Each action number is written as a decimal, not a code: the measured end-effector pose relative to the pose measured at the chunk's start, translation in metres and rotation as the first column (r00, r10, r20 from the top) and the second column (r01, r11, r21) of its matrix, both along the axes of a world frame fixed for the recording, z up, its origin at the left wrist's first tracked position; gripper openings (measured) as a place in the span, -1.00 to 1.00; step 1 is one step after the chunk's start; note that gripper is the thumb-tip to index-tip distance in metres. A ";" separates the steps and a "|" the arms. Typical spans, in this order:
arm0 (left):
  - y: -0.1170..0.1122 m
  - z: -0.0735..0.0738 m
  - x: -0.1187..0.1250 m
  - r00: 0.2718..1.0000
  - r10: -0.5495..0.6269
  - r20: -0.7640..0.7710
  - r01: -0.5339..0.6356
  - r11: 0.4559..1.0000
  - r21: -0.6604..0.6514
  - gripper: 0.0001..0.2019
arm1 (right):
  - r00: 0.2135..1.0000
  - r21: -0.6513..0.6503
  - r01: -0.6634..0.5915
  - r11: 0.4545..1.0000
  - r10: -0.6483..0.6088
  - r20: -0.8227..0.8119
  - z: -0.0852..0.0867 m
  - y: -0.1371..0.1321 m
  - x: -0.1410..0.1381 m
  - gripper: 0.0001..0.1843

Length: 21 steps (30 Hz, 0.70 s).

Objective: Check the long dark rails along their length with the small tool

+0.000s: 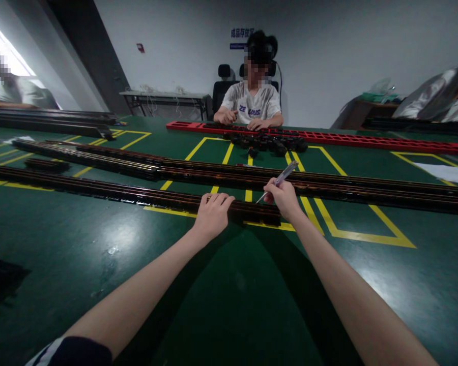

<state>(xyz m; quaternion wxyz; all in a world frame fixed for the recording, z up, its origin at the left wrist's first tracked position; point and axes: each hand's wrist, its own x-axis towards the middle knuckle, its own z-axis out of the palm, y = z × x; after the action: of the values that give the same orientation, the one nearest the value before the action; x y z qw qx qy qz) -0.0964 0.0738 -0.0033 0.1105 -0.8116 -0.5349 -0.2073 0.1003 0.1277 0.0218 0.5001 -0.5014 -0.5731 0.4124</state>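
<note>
My left hand (212, 216) lies over the near bundle of long black rails (137, 195), with its fingers curled across the top close to the right end. Pinched between the fingers of my right hand (283, 197) is a slim pen-like tool (286, 173) with a clear handle and a thin tip. The tip points down and left at the upper side of the same rails, just right of my left hand. Whether it touches them I cannot tell.
Behind lie more long dark rails (328, 188) across the green table (229, 305), which carries yellow tape (381, 236). A co-worker (252, 104) sits opposite at a red slotted frame (366, 144), with black parts (278, 145) before it. Dark pieces (2, 279) lie at left.
</note>
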 end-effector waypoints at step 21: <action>0.000 0.002 -0.003 0.999 -0.010 0.042 0.010 1.000 -0.002 -0.56 | 0.990 0.085 -0.076 0.993 0.065 0.122 0.003 -0.006 -0.006 -0.85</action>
<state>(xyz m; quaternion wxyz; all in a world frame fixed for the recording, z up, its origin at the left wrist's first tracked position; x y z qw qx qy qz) -0.0991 0.0736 -0.0008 0.0973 -0.8098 -0.5334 -0.2241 0.0945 0.1216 0.0243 0.4721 -0.4816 -0.6372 0.3731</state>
